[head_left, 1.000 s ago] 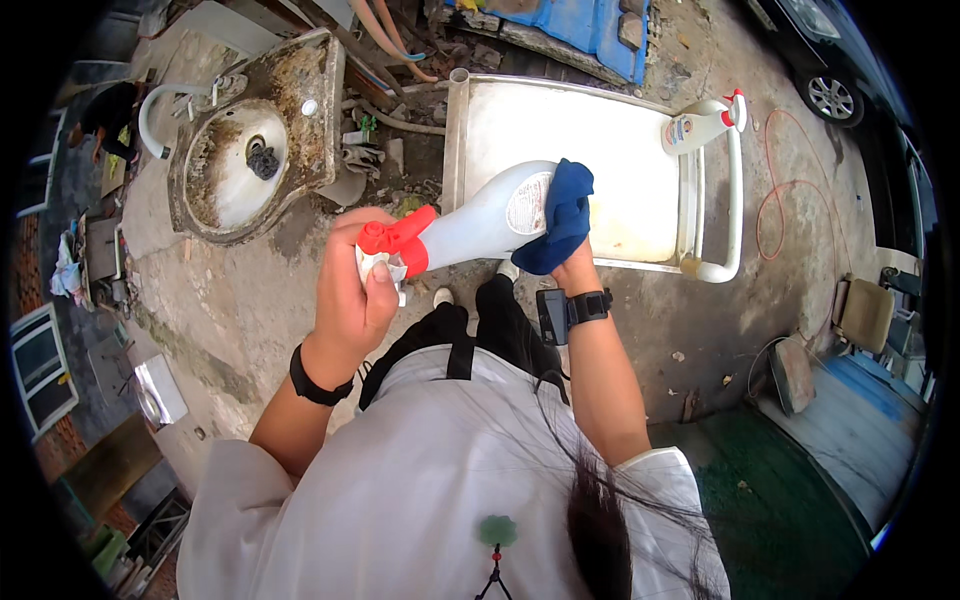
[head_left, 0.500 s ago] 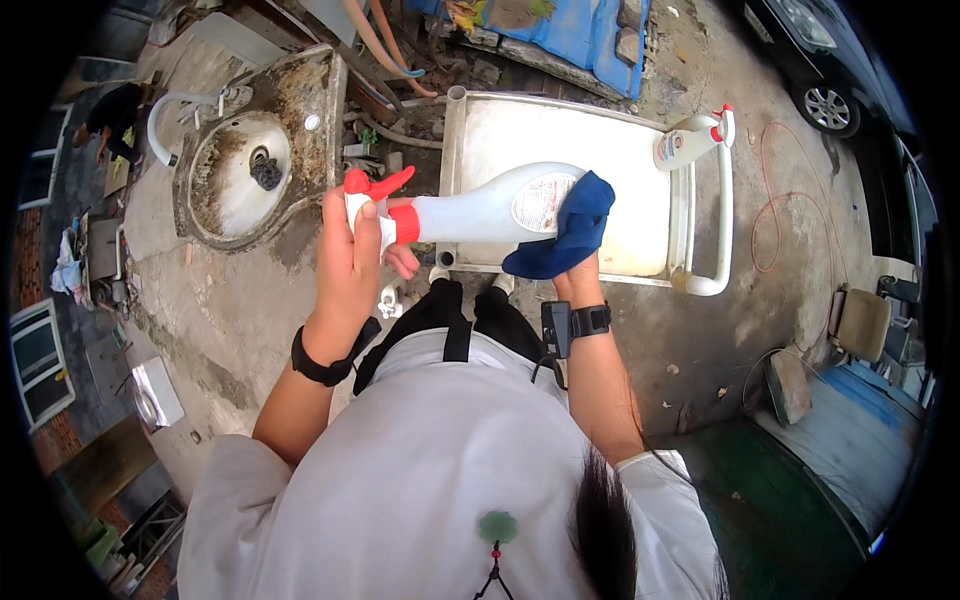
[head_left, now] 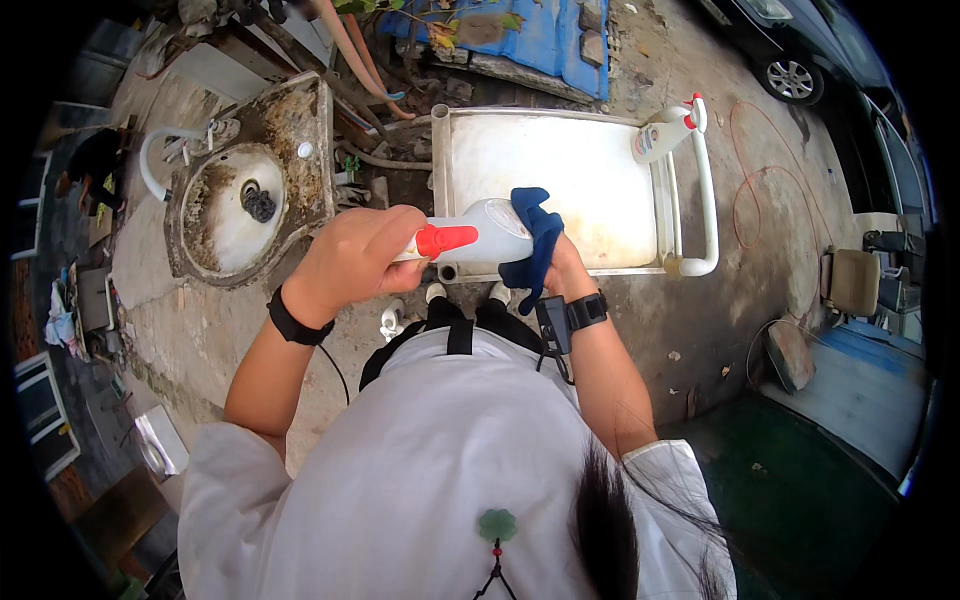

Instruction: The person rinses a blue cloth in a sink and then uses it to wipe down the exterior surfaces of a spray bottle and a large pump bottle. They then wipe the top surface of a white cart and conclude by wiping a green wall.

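Left fingers (head_left: 398,236) round bottle (head_left: 492,236), contents unclear

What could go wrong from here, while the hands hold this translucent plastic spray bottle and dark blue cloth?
The left hand holds the translucent plastic spray bottle at its red-and-white spray head; an accidental squeeze might make it spray. The dark blue cloth lies between the right hand and the bottle, so that grip might slip. A second, white spray bottle with red trim is near the handle end of the white, flat-topped cart; a bump could make it fall.
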Motion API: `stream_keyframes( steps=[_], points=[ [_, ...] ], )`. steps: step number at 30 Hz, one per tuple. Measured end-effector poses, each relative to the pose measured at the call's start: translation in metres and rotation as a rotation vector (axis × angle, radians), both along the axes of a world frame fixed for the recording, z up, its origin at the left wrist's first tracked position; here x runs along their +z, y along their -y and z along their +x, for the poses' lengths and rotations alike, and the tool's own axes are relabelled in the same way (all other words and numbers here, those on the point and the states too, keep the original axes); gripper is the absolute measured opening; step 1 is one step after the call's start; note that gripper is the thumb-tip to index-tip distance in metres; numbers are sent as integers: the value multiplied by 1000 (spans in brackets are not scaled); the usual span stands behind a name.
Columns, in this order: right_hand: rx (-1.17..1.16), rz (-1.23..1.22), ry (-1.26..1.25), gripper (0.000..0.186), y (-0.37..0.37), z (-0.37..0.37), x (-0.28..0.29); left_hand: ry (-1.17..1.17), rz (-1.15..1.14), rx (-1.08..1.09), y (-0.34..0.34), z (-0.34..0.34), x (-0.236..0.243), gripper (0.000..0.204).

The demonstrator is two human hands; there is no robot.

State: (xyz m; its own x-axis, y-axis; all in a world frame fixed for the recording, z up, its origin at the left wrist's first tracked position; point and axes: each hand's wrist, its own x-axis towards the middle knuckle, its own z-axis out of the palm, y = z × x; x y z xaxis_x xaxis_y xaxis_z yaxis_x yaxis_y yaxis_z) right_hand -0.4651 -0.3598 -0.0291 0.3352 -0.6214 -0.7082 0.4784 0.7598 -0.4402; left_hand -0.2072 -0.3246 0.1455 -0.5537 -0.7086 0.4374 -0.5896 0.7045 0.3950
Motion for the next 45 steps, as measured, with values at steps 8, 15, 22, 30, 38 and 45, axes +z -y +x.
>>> stream_keyframes(
  steps=[8,15,22,30,38,45],
  points=[
    [448,74,131,30,3,43,48,263,-457,-715,23,-20,50,21],
    [47,-140,230,24,15,41,15,220,48,-179,53,8,67,74],
    [-317,-50,259,24,13,35,29,-868,809,244,2,-7,12,51],
    [59,-109,318,18,0,42,33,-607,655,266,4,17,27,42],
    [14,-9,339,27,-16,67,44,-790,594,35,10,2,-33,74],
    [-178,-747,-143,31,-14,52,79,-892,493,337,8,-22,-64,51]
  ],
)
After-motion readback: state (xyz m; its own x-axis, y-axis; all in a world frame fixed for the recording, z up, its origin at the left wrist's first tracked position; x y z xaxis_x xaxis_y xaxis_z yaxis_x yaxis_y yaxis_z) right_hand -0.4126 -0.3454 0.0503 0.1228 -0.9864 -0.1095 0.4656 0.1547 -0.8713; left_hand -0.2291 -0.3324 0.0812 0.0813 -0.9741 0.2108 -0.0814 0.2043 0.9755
